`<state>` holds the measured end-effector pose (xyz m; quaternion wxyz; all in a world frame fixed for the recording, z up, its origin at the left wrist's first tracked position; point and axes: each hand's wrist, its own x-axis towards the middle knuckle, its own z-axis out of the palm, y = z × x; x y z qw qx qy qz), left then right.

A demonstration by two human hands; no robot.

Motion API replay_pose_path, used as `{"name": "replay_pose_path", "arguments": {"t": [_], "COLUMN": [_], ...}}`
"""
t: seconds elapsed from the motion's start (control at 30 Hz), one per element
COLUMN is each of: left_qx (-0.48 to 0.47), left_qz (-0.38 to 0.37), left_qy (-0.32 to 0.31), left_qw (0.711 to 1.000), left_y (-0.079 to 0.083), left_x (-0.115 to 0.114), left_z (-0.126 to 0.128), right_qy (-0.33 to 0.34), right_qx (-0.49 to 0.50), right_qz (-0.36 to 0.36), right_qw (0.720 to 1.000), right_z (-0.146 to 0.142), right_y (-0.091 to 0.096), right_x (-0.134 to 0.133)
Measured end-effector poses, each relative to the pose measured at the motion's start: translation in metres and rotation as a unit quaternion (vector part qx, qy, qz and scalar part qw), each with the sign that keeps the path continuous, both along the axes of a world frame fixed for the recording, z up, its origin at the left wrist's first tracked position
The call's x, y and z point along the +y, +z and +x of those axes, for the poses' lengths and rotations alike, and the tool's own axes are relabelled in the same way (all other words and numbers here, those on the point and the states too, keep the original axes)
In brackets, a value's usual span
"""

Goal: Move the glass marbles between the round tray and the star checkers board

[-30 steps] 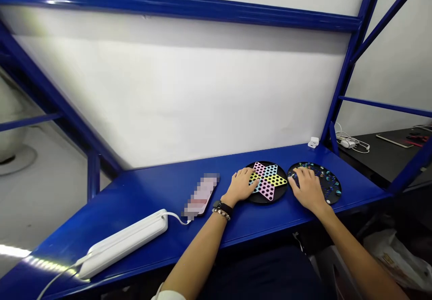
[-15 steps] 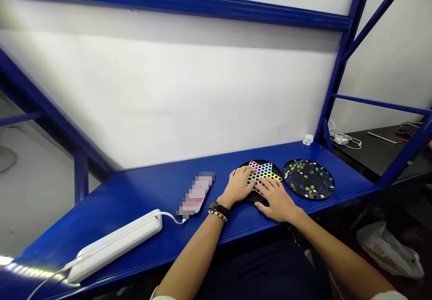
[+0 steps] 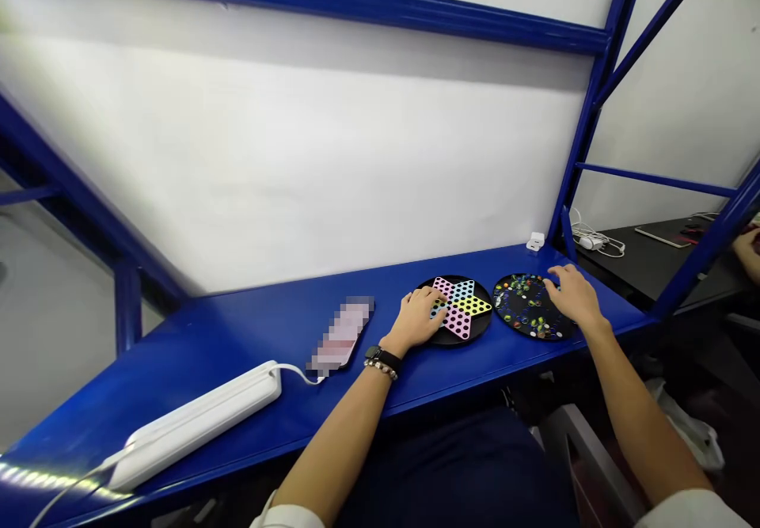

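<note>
A Chinese checkers board [image 3: 459, 323], a star of pink, blue and yellow points with rows of dark holes, lies in a round black tray [image 3: 484, 327]. My left hand [image 3: 418, 316] rests over the star's left side with its fingers spread, covering part of it. To the right is a second round black tray [image 3: 522, 304] holding many glass marbles [image 3: 541, 326]. Over that tray's right side hovers my right hand [image 3: 573, 297], fingers apart, and no marble shows in it. Part of the marble tray is hidden beneath this hand.
A phone [image 3: 344, 338] on a white cable lies left of the board. A white power strip [image 3: 199, 425] stretches along the front left of the blue desk [image 3: 255, 322]. A white charger [image 3: 535, 241] stands at the back right, near the blue frame post. Another person's hand [image 3: 749, 251] shows at the right edge.
My right hand has left the star board and moved right to the marble tray. My left hand stays on the board. The view has shifted slightly.
</note>
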<state>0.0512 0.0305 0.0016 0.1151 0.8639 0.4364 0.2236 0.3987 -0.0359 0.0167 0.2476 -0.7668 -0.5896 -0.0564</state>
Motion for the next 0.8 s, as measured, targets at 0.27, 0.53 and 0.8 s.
{"name": "replay_pose_path", "arguments": {"t": [0.27, 0.53, 0.8], "left_qx": [0.006, 0.01, 0.011], "left_qz": [0.0, 0.001, 0.004], "left_qy": [0.001, 0.006, 0.008], "left_qw": [1.0, 1.0, 1.0], "left_y": [-0.002, 0.001, -0.003], "left_x": [0.001, -0.004, -0.001], "left_z": [0.0, 0.001, 0.0], "right_qy": [-0.065, -0.035, 0.001], "right_qx": [0.005, -0.049, -0.05], "right_qz": [-0.09, -0.129, -0.125], "right_qw": [0.994, 0.99, 0.991], "right_z": [0.053, 0.062, 0.063], "right_y": [-0.041, -0.04, -0.037], "right_x": [0.008, 0.021, 0.011]}}
